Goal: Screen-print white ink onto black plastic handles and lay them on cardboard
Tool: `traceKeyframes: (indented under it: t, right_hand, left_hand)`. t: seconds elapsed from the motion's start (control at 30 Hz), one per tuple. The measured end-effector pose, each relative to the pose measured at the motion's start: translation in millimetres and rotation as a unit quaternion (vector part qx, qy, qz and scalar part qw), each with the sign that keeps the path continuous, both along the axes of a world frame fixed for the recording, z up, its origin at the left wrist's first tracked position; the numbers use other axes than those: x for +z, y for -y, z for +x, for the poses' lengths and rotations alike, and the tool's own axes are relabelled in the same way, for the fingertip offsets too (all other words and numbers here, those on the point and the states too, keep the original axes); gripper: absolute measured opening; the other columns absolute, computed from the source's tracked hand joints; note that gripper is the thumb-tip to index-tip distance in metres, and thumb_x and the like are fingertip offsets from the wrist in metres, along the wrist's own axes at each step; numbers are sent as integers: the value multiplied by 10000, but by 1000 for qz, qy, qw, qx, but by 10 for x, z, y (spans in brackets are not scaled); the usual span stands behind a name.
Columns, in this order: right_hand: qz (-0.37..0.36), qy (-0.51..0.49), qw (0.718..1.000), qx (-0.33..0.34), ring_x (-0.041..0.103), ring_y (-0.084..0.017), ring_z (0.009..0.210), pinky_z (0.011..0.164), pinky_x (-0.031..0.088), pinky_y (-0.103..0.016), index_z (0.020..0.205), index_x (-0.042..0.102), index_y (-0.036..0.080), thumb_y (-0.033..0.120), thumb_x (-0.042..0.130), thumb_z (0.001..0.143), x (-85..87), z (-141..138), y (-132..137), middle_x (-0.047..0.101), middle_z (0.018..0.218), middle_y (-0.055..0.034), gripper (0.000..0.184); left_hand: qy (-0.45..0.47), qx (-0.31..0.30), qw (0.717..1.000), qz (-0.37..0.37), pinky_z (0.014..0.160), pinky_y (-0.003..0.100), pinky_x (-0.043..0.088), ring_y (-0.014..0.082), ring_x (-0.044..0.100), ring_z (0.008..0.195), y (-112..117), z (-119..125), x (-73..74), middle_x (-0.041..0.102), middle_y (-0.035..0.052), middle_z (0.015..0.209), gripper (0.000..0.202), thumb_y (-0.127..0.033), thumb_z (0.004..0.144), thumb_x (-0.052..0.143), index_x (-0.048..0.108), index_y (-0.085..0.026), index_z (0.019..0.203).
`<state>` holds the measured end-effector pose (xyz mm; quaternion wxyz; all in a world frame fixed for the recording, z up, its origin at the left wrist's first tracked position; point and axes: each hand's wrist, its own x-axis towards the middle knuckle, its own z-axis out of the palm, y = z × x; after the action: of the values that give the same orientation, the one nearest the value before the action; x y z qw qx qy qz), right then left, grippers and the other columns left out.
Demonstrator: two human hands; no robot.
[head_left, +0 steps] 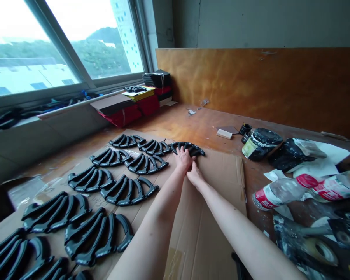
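Note:
My left hand (183, 158) lies with fingers spread on a fanned group of black curved pieces (189, 148) at the far end of a cardboard sheet (218, 182). My right hand (195, 175) rests just behind it, its fingers tucked against the left hand so I cannot see whether they hold anything. Several more fanned groups of the same black pieces (128, 190) lie in two rows along the cardboard toward the lower left.
A black tin (261, 144), tape rolls (245, 129), a small block (224, 134), plastic bottles (282, 191), paper and black bags crowd the right side of the wooden table. Red and black stacks (134, 109) sit by the window ledge. A plywood wall stands behind.

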<state>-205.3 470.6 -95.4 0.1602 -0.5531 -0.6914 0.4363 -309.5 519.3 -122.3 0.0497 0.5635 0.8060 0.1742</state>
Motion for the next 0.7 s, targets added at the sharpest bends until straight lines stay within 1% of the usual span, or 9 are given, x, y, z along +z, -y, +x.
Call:
traceKeyframes:
  t: [0.07,0.1,0.17,0.23,0.33,0.4,0.5,0.63,0.7]
  right_hand:
    - [12,-7,1000,4,593,-230,1105,888,482,-307,1455,280,173,163,547,747,12,46,81,585,1289,-115,757]
    - [17,-7,1000,9,597,-220,1098,885,484,-296,1442,312,185,154,549,743,26,82,148,596,1277,-102,740]
    - [20,-9,1000,20,608,-202,1078,884,488,-285,1410,379,209,143,549,741,73,177,324,625,1239,-72,693]
    - [16,-18,1000,20,613,-194,1071,904,483,-292,1356,461,225,139,549,743,146,318,540,647,1205,-49,625]
    - [23,-50,998,13,591,-187,1120,980,441,-297,1279,553,213,143,554,743,301,667,921,639,1223,-42,541]
    - [23,-71,997,15,582,-181,1140,1006,422,-290,1249,585,198,149,538,754,429,1006,1211,630,1239,-45,500]
    - [-1,-85,996,14,613,-185,1095,963,459,-298,1180,641,203,169,503,783,648,1641,1682,663,1182,-42,422]
    - [-43,-99,994,10,655,-189,1000,920,488,-321,1093,688,214,212,492,808,922,2602,2284,701,1092,-35,346]
    - [-41,-66,997,-15,663,-194,970,896,505,-333,1035,709,230,233,512,809,1016,3094,2511,714,1047,-25,299]
  left_hand:
    - [6,-7,998,69,1073,599,203,390,115,1417,126,23,-95,212,170,1544,643,-539,858,468,384,-197,1397]
    - [14,-14,995,103,1087,585,202,368,83,1430,204,33,-142,165,157,1562,649,-517,878,446,327,-204,1433]
    - [37,-35,989,135,1110,539,222,327,82,1440,371,52,-227,172,168,1559,648,-465,901,422,275,-163,1455]
    - [53,-63,986,143,1131,501,225,299,91,1443,552,92,-290,225,188,1539,643,-425,910,410,267,-104,1448]
    - [61,-81,984,147,1145,483,220,280,98,1443,885,229,-316,280,192,1517,623,-411,913,394,284,-75,1426]
    - [65,-79,984,149,1145,474,232,270,133,1439,1160,375,-291,308,200,1502,594,-408,917,375,311,-75,1404]
    - [83,-69,984,143,1134,437,275,239,251,1412,1635,660,-220,385,202,1455,531,-406,921,352,371,-101,1355]
    - [140,-36,983,115,1109,392,328,228,371,1348,2339,1161,-109,463,168,1394,462,-421,909,350,454,-150,1270]
    - [170,-29,981,90,1080,379,368,236,446,1284,2696,1454,-38,503,157,1347,452,-450,896,362,493,-163,1219]
